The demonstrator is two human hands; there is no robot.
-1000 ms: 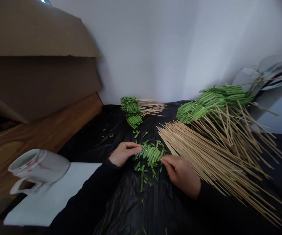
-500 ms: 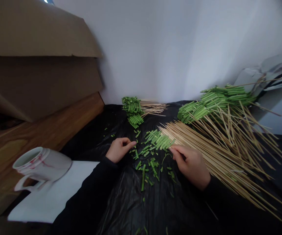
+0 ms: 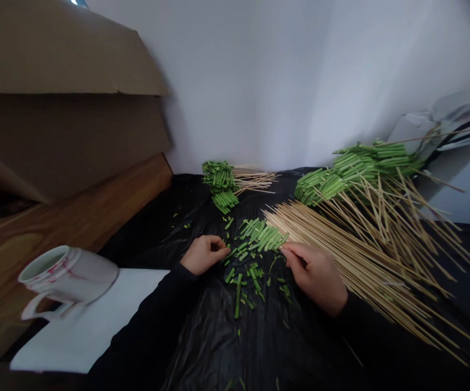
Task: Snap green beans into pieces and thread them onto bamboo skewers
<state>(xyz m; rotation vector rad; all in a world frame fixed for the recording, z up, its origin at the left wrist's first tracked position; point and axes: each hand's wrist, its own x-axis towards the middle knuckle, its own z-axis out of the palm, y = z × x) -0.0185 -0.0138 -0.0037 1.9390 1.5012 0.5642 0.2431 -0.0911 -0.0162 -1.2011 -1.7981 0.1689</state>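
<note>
A skewer threaded with short green stem pieces (image 3: 264, 235) lies on the black plastic sheet (image 3: 218, 336), and my right hand (image 3: 315, 274) pinches its stick just behind the greens. My left hand (image 3: 203, 253) rests curled at the left of the loose green pieces (image 3: 246, 274), fingertips pinched on one of them. Both sleeves are black.
A big heap of bare bamboo skewers (image 3: 365, 255) spreads to the right. Finished green skewers are piled at the back right (image 3: 352, 168) and back centre (image 3: 220, 184). A white mug (image 3: 66, 277) lies tipped on white paper (image 3: 83, 331) at left, beside a wooden board and cardboard box (image 3: 63, 81).
The row of green pieces went from between my hands up and right onto the skewer near the bamboo heap. My right hand followed it; my left hand curled and drew back slightly.
</note>
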